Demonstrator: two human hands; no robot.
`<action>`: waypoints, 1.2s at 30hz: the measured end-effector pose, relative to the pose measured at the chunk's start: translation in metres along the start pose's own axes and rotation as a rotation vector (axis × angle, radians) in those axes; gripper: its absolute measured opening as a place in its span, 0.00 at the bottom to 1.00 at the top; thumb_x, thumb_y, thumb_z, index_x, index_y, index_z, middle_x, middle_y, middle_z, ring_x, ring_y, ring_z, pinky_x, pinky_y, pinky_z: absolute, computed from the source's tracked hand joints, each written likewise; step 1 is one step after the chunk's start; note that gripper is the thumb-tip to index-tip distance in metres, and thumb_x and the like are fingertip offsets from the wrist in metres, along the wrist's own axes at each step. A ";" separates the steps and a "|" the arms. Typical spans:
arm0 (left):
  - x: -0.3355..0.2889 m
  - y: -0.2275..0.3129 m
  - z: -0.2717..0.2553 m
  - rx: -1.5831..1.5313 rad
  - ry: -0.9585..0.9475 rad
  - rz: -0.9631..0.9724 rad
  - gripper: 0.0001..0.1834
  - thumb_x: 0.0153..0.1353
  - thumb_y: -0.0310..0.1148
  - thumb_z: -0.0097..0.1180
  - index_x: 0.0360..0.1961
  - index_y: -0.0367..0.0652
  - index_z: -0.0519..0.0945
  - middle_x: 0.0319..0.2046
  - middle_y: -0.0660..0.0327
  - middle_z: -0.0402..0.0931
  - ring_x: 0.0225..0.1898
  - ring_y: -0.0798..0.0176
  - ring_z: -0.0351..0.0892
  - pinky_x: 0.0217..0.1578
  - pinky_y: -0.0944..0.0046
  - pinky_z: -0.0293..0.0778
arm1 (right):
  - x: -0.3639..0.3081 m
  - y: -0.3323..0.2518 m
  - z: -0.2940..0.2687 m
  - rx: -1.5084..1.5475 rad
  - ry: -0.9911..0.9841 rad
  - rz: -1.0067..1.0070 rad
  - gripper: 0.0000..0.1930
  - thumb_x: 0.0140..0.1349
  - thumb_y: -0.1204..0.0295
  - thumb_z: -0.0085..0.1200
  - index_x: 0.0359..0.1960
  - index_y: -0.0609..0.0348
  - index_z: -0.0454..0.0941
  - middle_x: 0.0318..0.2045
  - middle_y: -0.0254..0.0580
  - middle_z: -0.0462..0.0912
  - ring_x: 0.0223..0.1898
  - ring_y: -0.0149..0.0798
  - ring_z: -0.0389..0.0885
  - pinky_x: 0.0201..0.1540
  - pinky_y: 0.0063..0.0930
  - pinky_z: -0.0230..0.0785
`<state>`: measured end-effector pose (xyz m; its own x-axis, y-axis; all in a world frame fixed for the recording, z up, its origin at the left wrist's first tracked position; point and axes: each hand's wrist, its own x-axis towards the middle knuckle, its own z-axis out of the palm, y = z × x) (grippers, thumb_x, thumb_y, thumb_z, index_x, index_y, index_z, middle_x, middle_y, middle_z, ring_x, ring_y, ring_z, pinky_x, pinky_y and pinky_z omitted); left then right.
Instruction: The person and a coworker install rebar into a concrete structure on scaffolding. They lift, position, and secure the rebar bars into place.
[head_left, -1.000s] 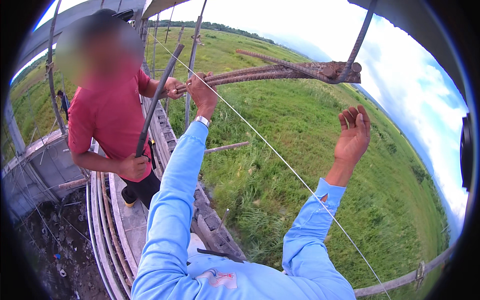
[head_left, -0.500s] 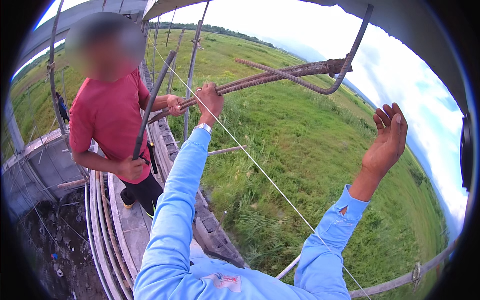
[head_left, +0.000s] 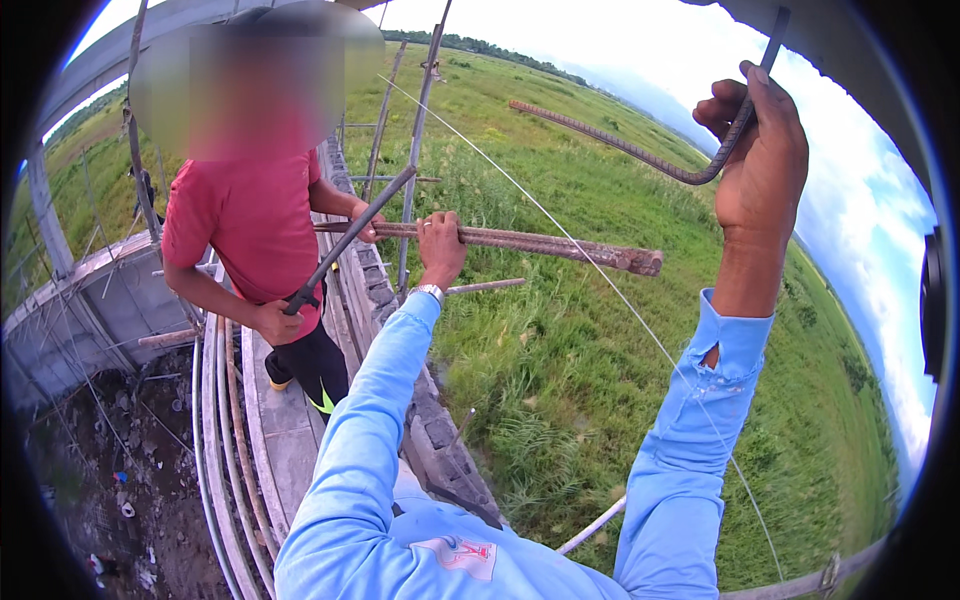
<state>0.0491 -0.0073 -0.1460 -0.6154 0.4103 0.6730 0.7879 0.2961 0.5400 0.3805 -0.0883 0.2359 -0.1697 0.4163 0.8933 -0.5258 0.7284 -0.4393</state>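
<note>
My left hand (head_left: 440, 247) is wrapped round a rusty bar of ribbed steel rods (head_left: 560, 247), whose thick end points right over the grass. A co-worker in a red shirt (head_left: 238, 215) stands at the left. One hand of the co-worker (head_left: 366, 220) is at the bar's other end, and the other (head_left: 277, 323) grips a dark metal rod (head_left: 352, 238). My right hand (head_left: 765, 165) is raised at the upper right, its fingers curled round a bent rebar (head_left: 640, 152) that hangs from the concrete overhead.
A white string (head_left: 600, 265) crosses in front of me. A block wall (head_left: 435, 425) runs beside a plank walkway (head_left: 285, 430) with long poles (head_left: 222, 440) along it. Rubble ground (head_left: 130, 500) lies below left, the grass field (head_left: 560, 400) below right. Upright poles (head_left: 415, 150) stand ahead.
The rusty bar has come down and away from the bent rebar, still in my left hand. My right hand, open before, has moved up and closed round the rebar.
</note>
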 end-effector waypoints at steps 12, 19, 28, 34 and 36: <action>-0.181 0.129 -0.191 -0.823 0.170 -0.114 0.20 0.69 0.28 0.60 0.60 0.37 0.78 0.55 0.51 0.81 0.60 0.52 0.79 0.64 0.55 0.71 | -0.003 0.014 0.022 0.103 0.204 -0.039 0.10 0.72 0.68 0.57 0.45 0.64 0.81 0.19 0.26 0.65 0.16 0.21 0.55 0.20 0.24 0.47; -0.024 0.197 -0.294 -1.882 -0.036 -0.093 0.31 0.76 0.37 0.55 0.70 0.26 0.63 0.68 0.39 0.63 0.71 0.48 0.65 0.74 0.53 0.60 | 0.001 0.009 0.023 0.068 0.185 -0.002 0.12 0.72 0.67 0.56 0.47 0.64 0.81 0.19 0.25 0.63 0.16 0.21 0.54 0.20 0.24 0.46; 0.102 0.225 -0.223 -2.270 -0.537 -0.672 0.52 0.75 0.52 0.52 0.76 0.25 0.34 0.72 0.28 0.47 0.77 0.33 0.47 0.77 0.40 0.52 | 0.001 0.017 0.025 0.053 0.128 -0.005 0.16 0.74 0.64 0.56 0.51 0.66 0.79 0.20 0.24 0.60 0.16 0.21 0.52 0.20 0.23 0.46; 0.132 0.245 -0.168 -2.633 -0.458 -0.757 0.25 0.77 0.47 0.47 0.56 0.31 0.72 0.44 0.46 0.82 0.46 0.46 0.85 0.58 0.43 0.81 | 0.003 0.013 0.023 0.028 0.117 0.063 0.16 0.73 0.66 0.55 0.52 0.69 0.78 0.20 0.27 0.62 0.18 0.23 0.56 0.23 0.26 0.51; 0.150 0.247 -0.157 -2.723 -0.400 -0.690 0.20 0.77 0.39 0.41 0.40 0.33 0.80 0.40 0.48 0.85 0.44 0.46 0.85 0.58 0.32 0.79 | 0.006 0.011 0.028 0.077 0.096 0.078 0.15 0.74 0.69 0.53 0.52 0.70 0.77 0.20 0.27 0.61 0.18 0.23 0.55 0.24 0.26 0.50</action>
<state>0.1478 -0.0085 0.1676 -0.3585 0.8335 0.4205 -0.9335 -0.3230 -0.1557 0.3501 -0.0933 0.2393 -0.1341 0.5229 0.8418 -0.5768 0.6496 -0.4954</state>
